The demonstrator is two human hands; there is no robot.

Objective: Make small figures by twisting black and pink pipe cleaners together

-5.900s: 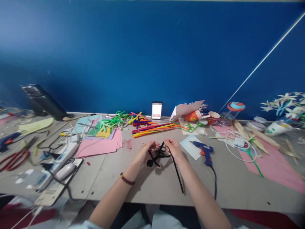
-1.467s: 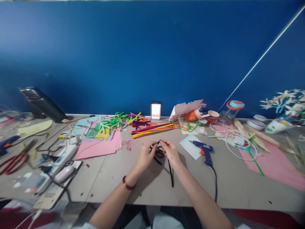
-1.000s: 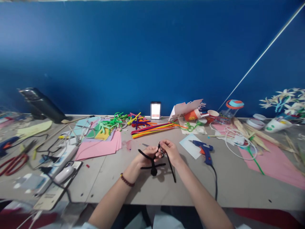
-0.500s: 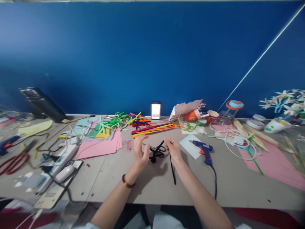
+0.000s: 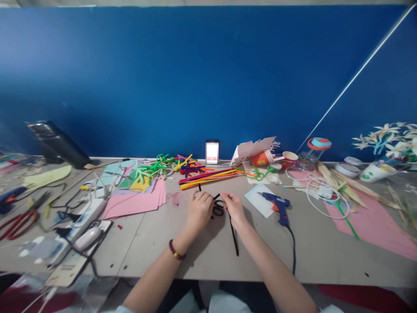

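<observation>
My left hand (image 5: pixel 201 209) is closed over part of a black pipe cleaner shape with loops (image 5: pixel 219 210), and its fingers hide much of that piece. A short black end sticks up beyond the fingers. Close beside it, my right hand (image 5: pixel 233 206) pinches a black pipe cleaner (image 5: pixel 234 239), whose free length hangs down toward the table's front. Between the two hands a short black stretch spans the gap. Whether it is one piece with the loops I cannot tell.
Coloured pipe cleaners (image 5: pixel 208 177) lie behind my hands, with a phone (image 5: pixel 212 152) upright beyond them. A blue glue gun (image 5: pixel 282 208) rests to the right beside light blue paper (image 5: pixel 259 199). Pink paper (image 5: pixel 133 203), a power strip (image 5: pixel 80 228) and red-handled scissors (image 5: pixel 24 221) are at left.
My left hand has gone from open beside the black looped shape to closed over it. My right hand keeps its pinch and has shifted slightly.
</observation>
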